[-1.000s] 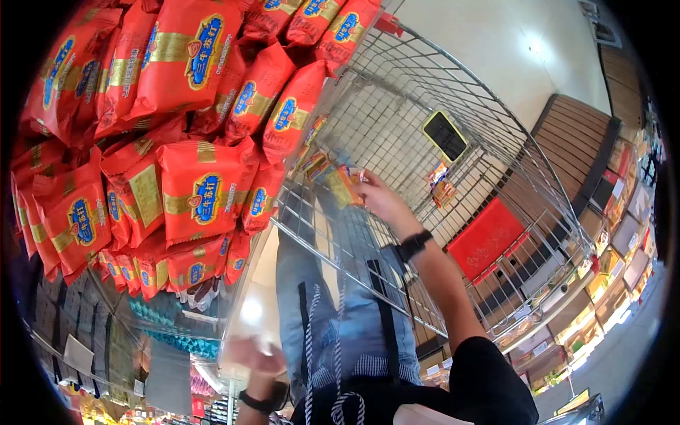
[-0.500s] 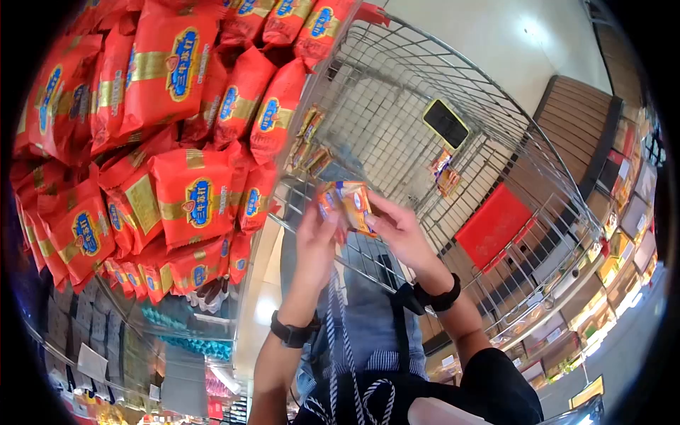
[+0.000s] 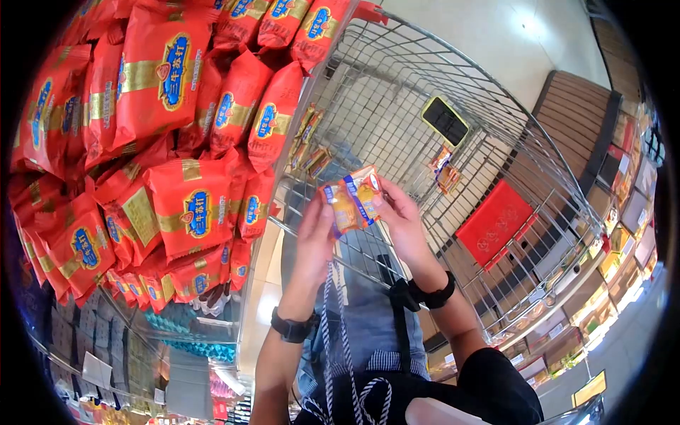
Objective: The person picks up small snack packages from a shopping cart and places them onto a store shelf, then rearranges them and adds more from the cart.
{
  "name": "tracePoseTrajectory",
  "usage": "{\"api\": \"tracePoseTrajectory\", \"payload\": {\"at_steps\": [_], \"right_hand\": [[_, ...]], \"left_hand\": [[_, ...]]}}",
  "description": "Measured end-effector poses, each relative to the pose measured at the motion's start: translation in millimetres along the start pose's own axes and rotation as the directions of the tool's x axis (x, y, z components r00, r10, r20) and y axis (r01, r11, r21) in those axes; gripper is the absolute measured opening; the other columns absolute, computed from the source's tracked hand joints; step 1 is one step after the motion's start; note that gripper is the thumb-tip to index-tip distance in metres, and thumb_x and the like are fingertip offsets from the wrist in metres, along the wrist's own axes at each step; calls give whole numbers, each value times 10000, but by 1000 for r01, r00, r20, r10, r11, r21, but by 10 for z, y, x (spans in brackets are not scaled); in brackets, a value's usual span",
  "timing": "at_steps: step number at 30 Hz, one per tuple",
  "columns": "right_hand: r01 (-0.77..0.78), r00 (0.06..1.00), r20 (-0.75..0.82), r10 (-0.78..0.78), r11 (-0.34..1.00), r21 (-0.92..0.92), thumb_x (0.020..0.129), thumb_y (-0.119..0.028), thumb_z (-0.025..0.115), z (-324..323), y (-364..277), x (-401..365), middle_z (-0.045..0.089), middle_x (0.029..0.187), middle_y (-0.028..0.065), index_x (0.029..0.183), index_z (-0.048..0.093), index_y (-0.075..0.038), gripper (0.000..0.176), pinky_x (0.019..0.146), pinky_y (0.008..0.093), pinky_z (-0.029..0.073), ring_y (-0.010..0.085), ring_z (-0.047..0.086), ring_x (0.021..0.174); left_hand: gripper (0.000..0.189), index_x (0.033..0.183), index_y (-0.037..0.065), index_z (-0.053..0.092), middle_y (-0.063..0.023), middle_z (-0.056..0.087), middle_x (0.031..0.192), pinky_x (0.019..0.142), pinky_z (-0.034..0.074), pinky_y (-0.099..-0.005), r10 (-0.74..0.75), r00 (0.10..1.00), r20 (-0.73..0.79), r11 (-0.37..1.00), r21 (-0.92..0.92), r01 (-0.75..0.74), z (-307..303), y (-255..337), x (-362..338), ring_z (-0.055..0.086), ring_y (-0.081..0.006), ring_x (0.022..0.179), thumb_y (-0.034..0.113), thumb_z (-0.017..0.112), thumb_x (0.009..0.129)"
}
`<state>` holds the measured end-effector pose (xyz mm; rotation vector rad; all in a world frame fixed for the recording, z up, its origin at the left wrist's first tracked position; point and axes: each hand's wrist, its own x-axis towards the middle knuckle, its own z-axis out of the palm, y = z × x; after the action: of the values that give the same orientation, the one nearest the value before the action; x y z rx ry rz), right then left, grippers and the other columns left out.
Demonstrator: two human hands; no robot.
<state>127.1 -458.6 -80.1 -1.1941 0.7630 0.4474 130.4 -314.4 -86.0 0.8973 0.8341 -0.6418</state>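
A small orange and purple snack packet (image 3: 350,201) is held flat between both hands, over the near rim of a wire shopping cart (image 3: 425,51). My left hand (image 3: 315,225) grips its left edge, with the thumb on top. The packet's right edge is pinched by my right hand (image 3: 399,216), the thumb lying on its face. Inside the cart, similar packets (image 3: 445,171) lie near a phone-like black device with a yellow-green edge (image 3: 445,121). More small packets (image 3: 306,145) sit at the cart's left side.
Red biscuit bags (image 3: 173,71) are piled high on the left, beside the cart. A red sign (image 3: 496,223) is fixed to the cart's right part. Shelves with boxed goods (image 3: 613,262) stand at the far right. Striped cords (image 3: 343,319) hang below my hands.
The packet has been turned and spread flat, so its full face with a purple band now shows. Both hands have shifted slightly, with the right hand at its right edge.
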Motion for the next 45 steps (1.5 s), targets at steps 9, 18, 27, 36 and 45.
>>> {"api": "tracePoseTrajectory", "payload": {"at_steps": [9,18,27,36,45], "right_hand": [[-42,997,68,42,999,-8,863,-50,513,-122,-5,67,537,940,42,1177,493,-29,316,779,229,412,93,512,849],[94,932,362,16,954,-284,807,53,498,-256,-163,86,548,1069,84,1150,518,-4,348,811,250,438,146,537,975],[101,971,234,-46,968,-229,785,41,546,-233,-34,66,543,1057,83,1126,476,3,350,828,270,448,150,531,990],[-86,895,427,127,990,-114,794,-26,589,-421,188,142,518,1014,61,1136,441,-5,374,795,277,473,152,523,974],[664,725,648,-234,-14,-748,674,-92,583,-269,1073,979,456,1201,135,931,584,-33,263,861,341,405,267,461,1019]], "left_hand": [[311,1179,31,411,-64,537,1038,697,484,-262,57,997,-44,995,86,-54,-117,10,5,549,-123,887,213,426,927],[299,1140,12,490,-77,568,1018,700,480,-268,-52,999,-11,980,190,53,-176,23,-13,562,-123,877,200,473,908],[288,1117,24,374,-108,507,1069,861,435,-380,78,997,-15,997,10,-78,-101,-241,-13,526,-213,998,137,504,886],[280,1121,53,455,-138,490,1127,827,444,-339,194,981,10,780,605,-160,-47,-336,-162,517,-227,1008,32,499,846],[283,966,36,563,-93,544,1025,880,316,-413,575,669,471,-242,879,-411,-371,-425,-171,481,-285,1037,12,517,688]]}}
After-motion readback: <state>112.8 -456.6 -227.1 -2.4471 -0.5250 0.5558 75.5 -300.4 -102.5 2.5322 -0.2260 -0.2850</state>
